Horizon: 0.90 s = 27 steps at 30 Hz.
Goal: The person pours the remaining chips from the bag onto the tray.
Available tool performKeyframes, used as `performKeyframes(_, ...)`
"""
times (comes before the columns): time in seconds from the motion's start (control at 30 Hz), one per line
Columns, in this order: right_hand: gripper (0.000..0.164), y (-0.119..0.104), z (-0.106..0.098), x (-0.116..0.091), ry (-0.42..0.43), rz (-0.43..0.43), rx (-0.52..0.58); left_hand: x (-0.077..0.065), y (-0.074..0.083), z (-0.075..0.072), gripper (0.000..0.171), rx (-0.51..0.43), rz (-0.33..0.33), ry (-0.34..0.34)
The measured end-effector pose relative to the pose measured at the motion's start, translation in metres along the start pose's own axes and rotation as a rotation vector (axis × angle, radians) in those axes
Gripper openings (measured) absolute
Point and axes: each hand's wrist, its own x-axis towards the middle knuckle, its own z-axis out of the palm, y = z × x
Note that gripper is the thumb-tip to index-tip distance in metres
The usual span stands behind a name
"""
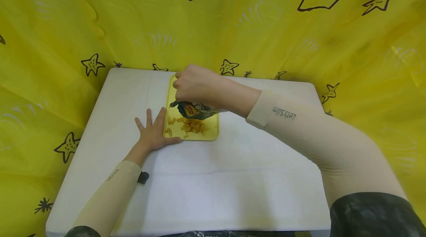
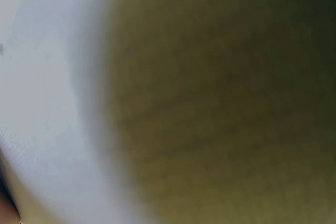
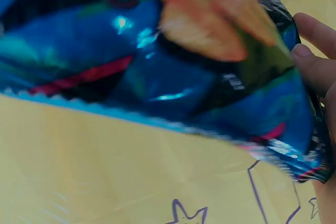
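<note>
My right hand (image 1: 198, 85) grips a crinkled, dark blue-green snack bag (image 1: 196, 112) over a yellow tray (image 1: 213, 129). Orange-yellow snack pieces (image 1: 193, 126) lie heaped on the near half of the tray, with a few scattered to the left. In the right wrist view the shiny blue bag (image 3: 220, 90) fills the upper part, and the right fingers (image 3: 317, 72) pinch it at the right edge. At the tray's near left corner, my left hand (image 1: 154, 134) rests with fingers spread and thumb along the near rim. The left wrist view is mostly a dark blur.
Under the tray is a white-covered table (image 1: 259, 178). A small black object (image 1: 143, 178) shows beside the left wrist. Yellow curtain (image 1: 213, 19) with drawn stars and fish rises behind the table and along both sides.
</note>
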Motion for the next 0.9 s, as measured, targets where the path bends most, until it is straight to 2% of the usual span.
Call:
performKeyframes(0.13,0.008,0.006,0.004,0.0,0.044,0.023,0.023,0.0,0.0,0.001,0.131,0.011,0.005,0.011)
performKeyframes(0.17,0.005,0.008,0.004,0.0,0.062,0.032,0.033,0.0,0.0,0.001,0.131,0.013,0.006,0.016)
performKeyframes(0.27,0.013,0.011,0.006,-0.001,0.102,0.056,0.057,0.0,-0.002,0.002,0.131,0.012,0.012,0.024)
performKeyframes(0.47,0.007,0.016,0.008,-0.001,0.092,0.062,0.064,0.001,-0.003,0.002,0.13,0.008,0.014,0.028)
performKeyframes(0.57,0.009,0.019,0.009,-0.002,0.073,0.061,0.076,0.002,-0.002,0.002,0.131,0.001,0.021,0.026)
performKeyframes(0.77,0.014,0.025,0.009,-0.006,0.12,0.105,0.105,0.003,-0.002,0.001,0.13,0.013,0.027,0.03)
performKeyframes(0.9,0.014,0.023,0.012,-0.005,0.126,0.088,0.108,0.002,-0.003,0.001,0.13,0.019,0.024,0.023)
